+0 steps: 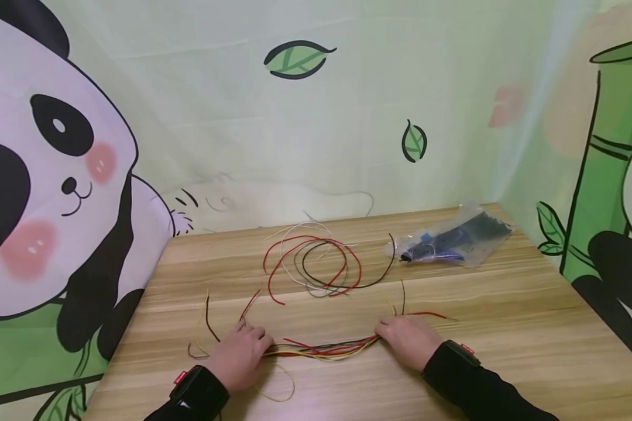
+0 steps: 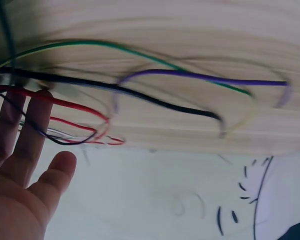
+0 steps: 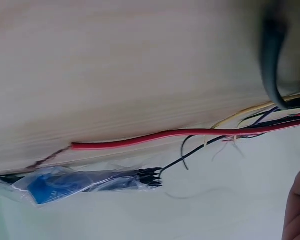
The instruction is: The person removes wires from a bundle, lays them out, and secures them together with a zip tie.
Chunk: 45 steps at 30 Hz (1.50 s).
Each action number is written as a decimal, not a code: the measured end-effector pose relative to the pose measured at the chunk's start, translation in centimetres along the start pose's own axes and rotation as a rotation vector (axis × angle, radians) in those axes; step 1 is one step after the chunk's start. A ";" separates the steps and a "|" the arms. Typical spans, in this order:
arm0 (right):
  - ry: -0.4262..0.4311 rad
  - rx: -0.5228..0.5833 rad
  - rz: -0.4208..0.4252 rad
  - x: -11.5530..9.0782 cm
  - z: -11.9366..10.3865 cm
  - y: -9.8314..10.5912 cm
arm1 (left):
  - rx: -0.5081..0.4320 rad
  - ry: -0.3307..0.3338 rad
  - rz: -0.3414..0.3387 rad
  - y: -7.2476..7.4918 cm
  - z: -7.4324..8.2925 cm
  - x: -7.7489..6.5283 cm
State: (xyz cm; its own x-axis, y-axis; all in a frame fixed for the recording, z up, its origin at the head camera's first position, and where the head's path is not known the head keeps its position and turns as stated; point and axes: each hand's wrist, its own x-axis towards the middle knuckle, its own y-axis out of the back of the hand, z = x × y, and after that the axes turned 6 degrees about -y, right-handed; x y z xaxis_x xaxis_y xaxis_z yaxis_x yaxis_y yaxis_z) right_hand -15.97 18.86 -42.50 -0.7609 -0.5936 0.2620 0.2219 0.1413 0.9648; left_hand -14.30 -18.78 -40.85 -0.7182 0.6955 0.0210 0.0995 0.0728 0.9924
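Note:
A bundle of red, black and yellow wires [image 1: 329,349] stretches between the two hands, low over the wooden table. My left hand [image 1: 241,354] holds its left end, with loose wire tips poking out past the fingers. In the left wrist view, black, red, green and purple wires [image 2: 165,102] fan out beyond the left hand [image 2: 27,165], where some fingers look fairly straight. At the bundle's right end, my right hand [image 1: 408,339] pinches the wires. A thick red wire [image 3: 155,136] with a bare twisted end shows in the right wrist view; the pinching fingertips are hidden there.
Loose coils of red, black and white wire [image 1: 342,248] lie behind the bundle. At the back right of the table [image 1: 537,327] is a clear plastic bag [image 1: 481,257] with dark and blue contents. A printed cloth wall [image 1: 216,146] stands behind the table.

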 end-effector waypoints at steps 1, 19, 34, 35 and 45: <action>0.001 0.000 0.005 -0.1 0.2 0.0 | 0.000 0.010 -0.004 0.0 -0.2 -0.2; -0.004 -0.025 0.003 -0.2 1.1 0.4 | -0.037 0.083 0.025 0.9 -3.1 -2.5; 0.000 0.134 -0.061 1.5 0.7 3.2 | -0.182 0.070 0.097 2.7 -1.5 0.9; -0.003 0.127 -0.052 2.0 0.8 3.5 | -0.173 0.052 0.118 3.1 -1.4 1.5; -0.112 0.064 -0.171 9.9 1.9 3.5 | -0.142 -0.059 0.115 7.2 1.3 11.1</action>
State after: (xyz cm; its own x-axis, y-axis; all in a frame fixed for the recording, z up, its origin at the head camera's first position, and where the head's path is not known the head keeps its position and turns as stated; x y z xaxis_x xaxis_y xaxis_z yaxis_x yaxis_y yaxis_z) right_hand -23.84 14.96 -36.47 -0.8480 -0.5219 0.0924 0.0479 0.0982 0.9940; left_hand -20.63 -9.64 -33.63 -0.6658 0.7344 0.1318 0.0769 -0.1082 0.9912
